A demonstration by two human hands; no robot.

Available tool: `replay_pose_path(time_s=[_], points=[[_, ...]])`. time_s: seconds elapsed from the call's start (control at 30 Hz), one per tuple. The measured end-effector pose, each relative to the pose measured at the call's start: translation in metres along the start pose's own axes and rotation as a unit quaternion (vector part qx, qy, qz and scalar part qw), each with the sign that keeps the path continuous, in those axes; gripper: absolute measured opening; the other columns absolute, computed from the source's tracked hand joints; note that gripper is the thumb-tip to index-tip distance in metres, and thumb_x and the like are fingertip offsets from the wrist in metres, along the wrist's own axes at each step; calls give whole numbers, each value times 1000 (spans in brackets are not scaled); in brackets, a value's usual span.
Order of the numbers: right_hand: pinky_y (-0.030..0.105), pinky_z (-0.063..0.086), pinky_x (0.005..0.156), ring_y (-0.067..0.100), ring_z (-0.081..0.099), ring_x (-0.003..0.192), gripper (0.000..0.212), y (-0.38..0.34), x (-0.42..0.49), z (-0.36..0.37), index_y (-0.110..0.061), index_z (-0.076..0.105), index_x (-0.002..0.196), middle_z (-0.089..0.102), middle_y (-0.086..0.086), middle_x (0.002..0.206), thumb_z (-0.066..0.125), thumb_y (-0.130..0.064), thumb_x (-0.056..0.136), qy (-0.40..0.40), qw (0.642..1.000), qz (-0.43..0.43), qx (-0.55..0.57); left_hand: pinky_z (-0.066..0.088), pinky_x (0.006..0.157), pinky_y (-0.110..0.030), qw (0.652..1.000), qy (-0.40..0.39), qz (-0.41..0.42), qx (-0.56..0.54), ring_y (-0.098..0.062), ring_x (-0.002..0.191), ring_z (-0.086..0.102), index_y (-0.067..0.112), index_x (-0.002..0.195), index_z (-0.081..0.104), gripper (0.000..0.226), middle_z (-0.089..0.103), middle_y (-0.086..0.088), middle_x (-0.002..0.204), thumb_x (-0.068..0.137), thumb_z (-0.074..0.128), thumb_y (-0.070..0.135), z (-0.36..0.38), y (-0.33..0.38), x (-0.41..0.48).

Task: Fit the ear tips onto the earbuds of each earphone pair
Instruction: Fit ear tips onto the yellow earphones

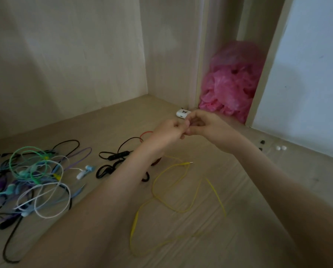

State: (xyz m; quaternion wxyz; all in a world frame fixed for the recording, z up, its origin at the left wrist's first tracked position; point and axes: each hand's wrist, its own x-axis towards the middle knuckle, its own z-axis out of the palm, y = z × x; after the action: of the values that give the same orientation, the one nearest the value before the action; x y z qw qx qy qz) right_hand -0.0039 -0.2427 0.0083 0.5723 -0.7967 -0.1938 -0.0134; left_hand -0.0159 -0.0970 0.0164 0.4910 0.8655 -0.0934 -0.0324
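My left hand [169,132] and my right hand [204,124] meet above the wooden surface, fingers curled together around something small that the fingers hide. A yellow earphone cable [173,190] loops on the surface below my forearms, its plug lying near the middle. Loose ear tips lie at the right: two white ones [280,147] and small black ones [262,142]. A black and red earphone [121,155] lies just left of my left wrist.
A tangle of green, white, purple, blue and black earphones [32,180] lies at the left. A small white case [183,113] sits behind my hands. A pink plastic bag [231,84] fills a gap at the back right. Wooden walls enclose the back.
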Motion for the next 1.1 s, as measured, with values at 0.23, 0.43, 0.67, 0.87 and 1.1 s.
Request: replay_pose_path(time_s=[0.23,0.43,0.67,0.87,1.1], points=[[17,53,68,9,62,73,17,22,23,-16,-1,58,100,59,8,89,54,9,86,33,999,34,26,28,53,-22,998,-34,-55,-27,-6,56,37,22,74,57,28,51,5,70,99,44,28,4,-3,26],[33,49,82,19,59,88,27,55,34,-54,-13,64,101,62,11,110,45,1,88,244,948,130,-160,29,54,-23,998,-20,-66,-14,-7,58,38,20,77,58,24,54,5,70,97,45,21,3,-9,40],[27,40,87,23,55,106,27,78,32,-52,-9,64,115,61,10,117,51,-12,91,163,916,149,-336,32,59,-18,999,15,-42,-19,-1,69,50,21,118,52,24,58,4,72,98,41,18,18,-17,48],[37,46,90,30,56,104,22,96,43,-46,-8,62,104,62,15,112,45,-12,91,153,885,135,-419,33,61,-18,996,59,-29,-61,-5,69,58,24,109,54,17,63,5,70,93,50,18,22,-14,47],[27,42,75,18,58,85,8,47,27,-16,-14,60,95,65,7,91,55,-10,89,185,957,81,-207,26,42,-18,984,11,-23,-178,0,31,33,24,99,59,9,65,0,69,96,50,20,1,-16,22]])
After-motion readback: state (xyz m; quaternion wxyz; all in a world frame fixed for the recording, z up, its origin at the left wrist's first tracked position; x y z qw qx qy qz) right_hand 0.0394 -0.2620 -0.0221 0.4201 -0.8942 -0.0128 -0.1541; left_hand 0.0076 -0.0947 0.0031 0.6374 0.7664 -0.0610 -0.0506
